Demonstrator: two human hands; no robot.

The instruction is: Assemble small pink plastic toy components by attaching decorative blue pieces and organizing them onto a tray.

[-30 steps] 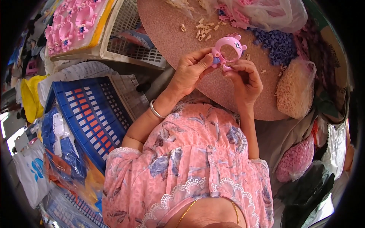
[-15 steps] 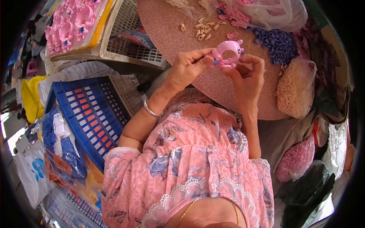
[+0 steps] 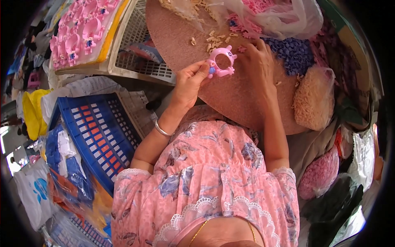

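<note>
My left hand (image 3: 189, 83) pinches a pink plastic toy figure (image 3: 212, 68) by its side, between thumb and fingers. The figure has a ring-shaped head with a large round opening, small ears, an eye mark and a blue patch on its body. It is held just above the round, pinkish speckled table (image 3: 230, 92). My right hand (image 3: 261, 64) is apart from the figure, reaching over the far side of the table with fingers extended, beside small pink plastic parts (image 3: 251, 31) and a heap of blue-purple parts (image 3: 291, 53). Its fingertips are partly hidden.
Cream-coloured pieces (image 3: 214, 41) lie scattered beyond the figure. A clear bag of cream parts (image 3: 314, 99) stands at the table's right edge. At the far left, a tray of finished-looking pink figures (image 3: 91, 29) rests on a crate (image 3: 117, 61). A blue basket (image 3: 66, 109) leans nearby.
My right hand has let go of the pink figure and moved away toward the small parts. My left hand has drawn the figure a little left and nearer.
</note>
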